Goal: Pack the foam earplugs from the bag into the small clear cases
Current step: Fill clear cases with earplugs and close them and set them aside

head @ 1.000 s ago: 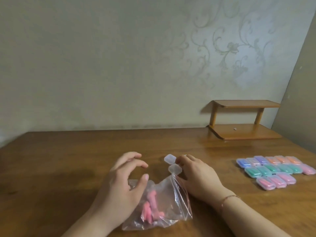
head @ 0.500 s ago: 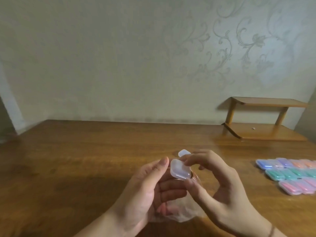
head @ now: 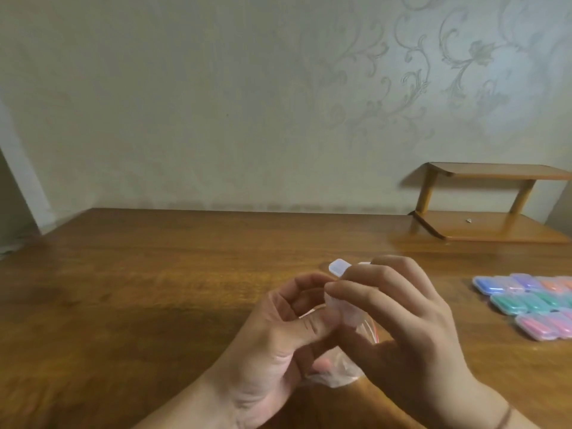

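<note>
While both hands (head: 325, 332) hold: 1 clear case (head: 343, 311).

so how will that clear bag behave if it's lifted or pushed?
Probably floppy: the clear bag shows as thin, crumpled film under both hands. Likely light, since it looks like bare film with nothing bulky showing in it. Its glossy surface may slide on the polished table rather than hold shape.
</note>
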A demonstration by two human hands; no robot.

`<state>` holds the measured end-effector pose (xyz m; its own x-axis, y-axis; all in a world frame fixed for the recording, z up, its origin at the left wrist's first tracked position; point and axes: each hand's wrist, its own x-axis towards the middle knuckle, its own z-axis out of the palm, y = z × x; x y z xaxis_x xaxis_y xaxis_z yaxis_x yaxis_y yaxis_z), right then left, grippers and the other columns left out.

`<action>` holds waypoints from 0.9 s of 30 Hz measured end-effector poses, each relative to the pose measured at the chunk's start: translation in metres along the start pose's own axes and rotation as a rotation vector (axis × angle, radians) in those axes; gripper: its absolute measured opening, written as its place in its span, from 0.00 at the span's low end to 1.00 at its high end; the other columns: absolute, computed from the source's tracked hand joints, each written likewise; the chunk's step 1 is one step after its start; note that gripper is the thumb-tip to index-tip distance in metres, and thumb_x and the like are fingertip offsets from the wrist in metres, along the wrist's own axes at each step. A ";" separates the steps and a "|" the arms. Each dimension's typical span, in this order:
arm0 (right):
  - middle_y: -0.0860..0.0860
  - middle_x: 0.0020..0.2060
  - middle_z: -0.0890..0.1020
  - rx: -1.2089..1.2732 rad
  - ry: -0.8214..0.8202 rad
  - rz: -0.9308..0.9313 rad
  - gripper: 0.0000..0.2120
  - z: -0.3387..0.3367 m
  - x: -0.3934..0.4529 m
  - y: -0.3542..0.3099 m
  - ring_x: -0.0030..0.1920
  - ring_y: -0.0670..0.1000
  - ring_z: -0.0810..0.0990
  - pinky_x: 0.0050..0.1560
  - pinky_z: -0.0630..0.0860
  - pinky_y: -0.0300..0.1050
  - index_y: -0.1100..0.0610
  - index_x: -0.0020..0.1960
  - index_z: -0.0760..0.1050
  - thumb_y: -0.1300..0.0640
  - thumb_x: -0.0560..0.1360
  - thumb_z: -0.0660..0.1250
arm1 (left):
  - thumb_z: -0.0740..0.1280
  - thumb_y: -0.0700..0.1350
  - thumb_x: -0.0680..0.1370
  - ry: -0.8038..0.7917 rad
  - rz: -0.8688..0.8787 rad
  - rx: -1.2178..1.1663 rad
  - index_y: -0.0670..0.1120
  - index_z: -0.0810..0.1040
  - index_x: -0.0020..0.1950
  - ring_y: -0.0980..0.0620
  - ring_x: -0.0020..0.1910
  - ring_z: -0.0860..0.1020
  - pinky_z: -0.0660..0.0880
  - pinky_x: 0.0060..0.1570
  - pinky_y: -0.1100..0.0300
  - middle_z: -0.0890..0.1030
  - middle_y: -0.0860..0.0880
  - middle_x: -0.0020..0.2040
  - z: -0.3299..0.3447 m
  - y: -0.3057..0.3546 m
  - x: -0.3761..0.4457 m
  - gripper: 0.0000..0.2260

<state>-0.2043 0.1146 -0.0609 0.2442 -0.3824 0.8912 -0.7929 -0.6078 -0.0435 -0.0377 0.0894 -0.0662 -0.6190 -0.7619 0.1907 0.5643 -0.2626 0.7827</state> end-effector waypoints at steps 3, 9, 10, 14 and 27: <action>0.41 0.54 0.81 0.262 0.048 0.170 0.11 -0.003 -0.001 -0.007 0.56 0.53 0.79 0.49 0.77 0.48 0.50 0.55 0.80 0.56 0.72 0.70 | 0.70 0.53 0.77 -0.069 -0.033 -0.019 0.38 0.77 0.66 0.38 0.62 0.78 0.76 0.61 0.48 0.79 0.34 0.61 0.002 0.000 -0.001 0.23; 0.44 0.58 0.81 0.417 0.004 0.204 0.11 -0.005 -0.001 -0.011 0.65 0.55 0.76 0.56 0.76 0.59 0.52 0.54 0.76 0.58 0.72 0.69 | 0.74 0.48 0.74 -0.087 -0.047 -0.079 0.38 0.76 0.65 0.38 0.61 0.79 0.78 0.58 0.50 0.78 0.34 0.62 0.001 -0.001 0.000 0.24; 0.46 0.56 0.82 0.402 0.027 0.191 0.10 -0.006 0.000 -0.011 0.63 0.54 0.78 0.56 0.76 0.56 0.56 0.53 0.77 0.60 0.71 0.69 | 0.77 0.46 0.71 -0.081 -0.037 -0.105 0.39 0.77 0.64 0.40 0.58 0.81 0.79 0.54 0.52 0.80 0.35 0.60 -0.001 -0.001 0.000 0.24; 0.45 0.52 0.83 0.239 0.061 0.146 0.03 -0.006 0.001 -0.012 0.56 0.49 0.82 0.49 0.78 0.53 0.59 0.42 0.79 0.60 0.70 0.69 | 0.82 0.41 0.63 -0.052 -0.040 -0.105 0.42 0.80 0.60 0.42 0.46 0.85 0.81 0.38 0.55 0.81 0.33 0.54 -0.003 0.002 -0.001 0.27; 0.45 0.38 0.84 -0.077 0.024 0.109 0.08 -0.009 0.001 -0.003 0.40 0.46 0.83 0.45 0.76 0.52 0.56 0.37 0.81 0.53 0.72 0.70 | 0.78 0.40 0.66 0.090 -0.037 0.191 0.44 0.84 0.51 0.44 0.45 0.85 0.81 0.35 0.56 0.84 0.36 0.51 0.001 0.004 -0.001 0.14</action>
<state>-0.2068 0.1227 -0.0562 0.1417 -0.4261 0.8935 -0.8548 -0.5079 -0.1067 -0.0356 0.0893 -0.0630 -0.5812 -0.8060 0.1125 0.4226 -0.1808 0.8881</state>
